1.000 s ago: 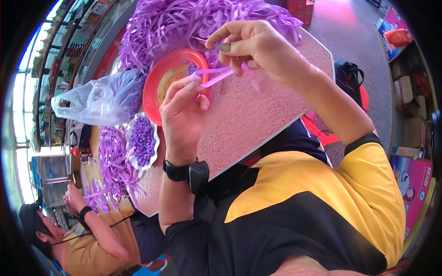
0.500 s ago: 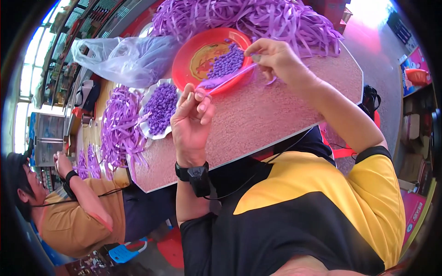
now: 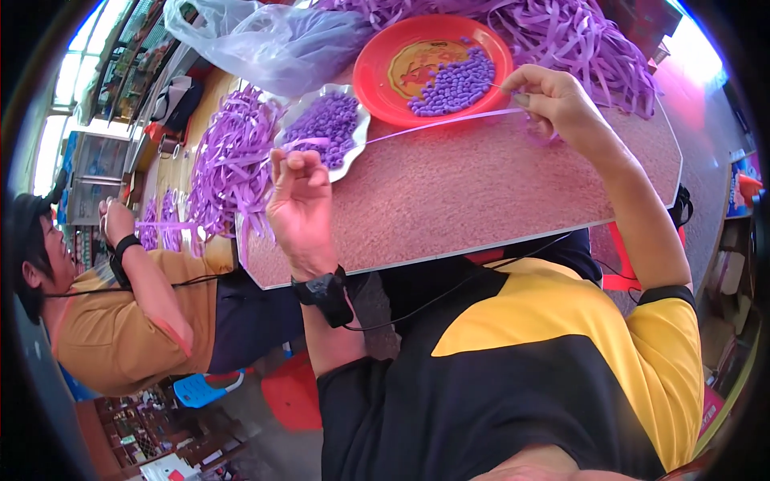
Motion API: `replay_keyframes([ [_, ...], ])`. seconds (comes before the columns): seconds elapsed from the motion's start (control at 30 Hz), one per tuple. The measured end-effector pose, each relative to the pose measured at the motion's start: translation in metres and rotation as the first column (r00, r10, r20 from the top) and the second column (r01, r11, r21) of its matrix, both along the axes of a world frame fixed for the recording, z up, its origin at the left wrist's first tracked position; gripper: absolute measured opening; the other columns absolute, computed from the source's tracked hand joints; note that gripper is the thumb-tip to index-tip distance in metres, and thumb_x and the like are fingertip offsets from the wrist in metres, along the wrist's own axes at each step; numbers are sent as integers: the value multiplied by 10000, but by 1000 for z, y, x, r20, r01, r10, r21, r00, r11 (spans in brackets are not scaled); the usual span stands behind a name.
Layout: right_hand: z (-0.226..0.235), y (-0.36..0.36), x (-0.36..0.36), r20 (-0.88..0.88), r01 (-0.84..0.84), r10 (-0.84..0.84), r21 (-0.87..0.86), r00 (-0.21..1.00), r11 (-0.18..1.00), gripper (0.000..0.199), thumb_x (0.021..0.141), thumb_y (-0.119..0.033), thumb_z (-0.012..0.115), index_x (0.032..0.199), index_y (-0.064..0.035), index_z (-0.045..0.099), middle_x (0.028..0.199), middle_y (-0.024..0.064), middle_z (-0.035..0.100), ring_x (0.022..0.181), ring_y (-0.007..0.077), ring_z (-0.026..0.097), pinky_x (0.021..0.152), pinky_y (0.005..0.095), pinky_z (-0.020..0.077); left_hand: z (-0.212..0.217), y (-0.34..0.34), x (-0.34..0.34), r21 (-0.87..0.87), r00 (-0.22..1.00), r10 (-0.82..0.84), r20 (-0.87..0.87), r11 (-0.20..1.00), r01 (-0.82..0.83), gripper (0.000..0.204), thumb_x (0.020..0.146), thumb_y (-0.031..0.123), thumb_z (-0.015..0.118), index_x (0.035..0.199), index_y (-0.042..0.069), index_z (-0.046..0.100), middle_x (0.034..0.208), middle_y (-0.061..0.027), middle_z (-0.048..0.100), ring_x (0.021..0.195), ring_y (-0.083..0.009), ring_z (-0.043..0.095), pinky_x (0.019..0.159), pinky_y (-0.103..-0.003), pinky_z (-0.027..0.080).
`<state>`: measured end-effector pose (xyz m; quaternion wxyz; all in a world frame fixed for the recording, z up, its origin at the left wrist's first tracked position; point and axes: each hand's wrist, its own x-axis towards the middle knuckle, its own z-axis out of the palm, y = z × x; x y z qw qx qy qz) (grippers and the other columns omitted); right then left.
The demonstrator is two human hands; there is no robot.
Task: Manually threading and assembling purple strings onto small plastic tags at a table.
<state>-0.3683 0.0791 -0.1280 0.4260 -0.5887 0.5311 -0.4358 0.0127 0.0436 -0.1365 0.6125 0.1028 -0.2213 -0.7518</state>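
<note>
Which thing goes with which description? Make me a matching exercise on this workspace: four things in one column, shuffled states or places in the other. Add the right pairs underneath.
Things:
1. Red plate
2. White dish
3. Plastic bag
4. Purple ribbon strip

States and places:
A. Crumpled and see-through
B. Runs between the left hand and the right hand
C. Wavy-rimmed, heaped with purple beads
D. Round with a yellow-patterned middle, loose beads over only part of it

Right pairs: 1-D, 2-C, 3-A, 4-B
</note>
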Motion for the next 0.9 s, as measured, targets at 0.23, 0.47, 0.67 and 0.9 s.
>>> replay_keyframes([
  [0.23, 0, 6, 4, -92, -35, 34, -6, 995, 999, 143, 948, -63, 544, 1047, -48, 646, 636, -73, 459, 534, 15, 421, 492, 201, 324, 6, -1, 43, 24, 969, -62, -240, 997, 69, 310, 969, 7, 546, 1279, 4, 556, 970, -105, 577, 956, -256, 584, 632, -307, 430],
  [0.47, -1, 8, 3, -234, -14, 3, -46, 972, 999, 214, 931, 5, 509, 1088, -39, 647, 723, -41, 520, 611, 35, 475, 560, 196, 380, 10, 22, 31, 46, 1000, -15, -7, 999, 15, 212, 975, 69, 583, 1177, 41, 640, 970, -94, 637, 905, -210, 624, 692, -328, 477],
  [0.67, 23, 19, 25, -387, -56, -176, -520, 905, 853, 302, 893, 88, 516, 1140, -21, 654, 977, 65, 634, 909, 126, 622, 784, 225, 507, 11, 45, -12, -2, 914, -37, 403, 999, 41, 147, 970, 65, 591, 1094, 13, 649, 922, -96, 655, 810, -206, 637, 680, -329, 507],
  [0.9, 43, 26, 67, -549, -373, -64, -645, 833, 667, 315, 840, 57, 598, 1117, -69, 679, 846, 80, 654, 772, 243, 672, 663, 326, 550, 23, 69, -68, -46, 809, 26, 587, 999, 1, 148, 948, 56, 632, 1050, -51, 635, 903, -102, 655, 753, -162, 620, 674, -292, 504],
])
